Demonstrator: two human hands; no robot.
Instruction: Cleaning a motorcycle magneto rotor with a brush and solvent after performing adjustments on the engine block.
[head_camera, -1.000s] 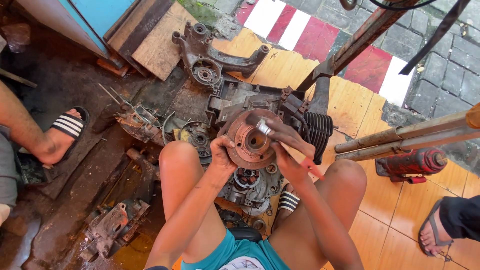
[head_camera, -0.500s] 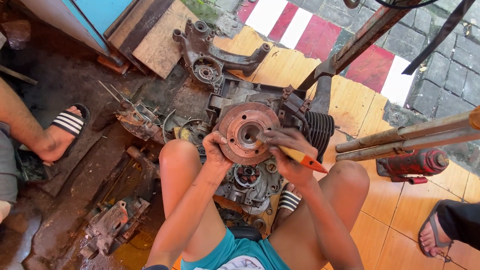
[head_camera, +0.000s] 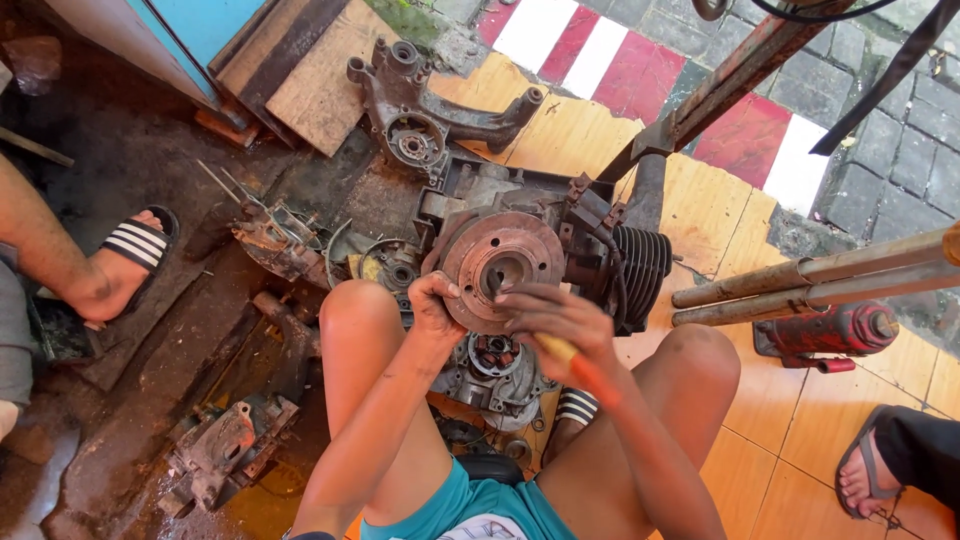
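1. The left hand (head_camera: 435, 305) is clamped on the lower left rim of a rusty round metal flywheel disc (head_camera: 503, 268), thumb on its face, holding it upright over the engine between the person's knees.
2. The right hand (head_camera: 555, 322) is closed around a screwdriver with a yellow and red handle (head_camera: 578, 366); its fingertips lie against the disc's lower right edge, beside the hollow central hub.
3. The disc is brown, pitted and flat, with small bolt holes ringing the hub.
4. Below it sits a grey cast stator plate with copper-coloured coils (head_camera: 495, 358) in its round recess.
5. Just behind stands a greasy black engine block with a finned cylinder (head_camera: 640, 262).
6. Farther back lies a grey cast crankcase half (head_camera: 420, 110), with round bearing seats, on wooden boards.
7. A red bottle jack (head_camera: 830, 330) lies to the right on orange tiles.
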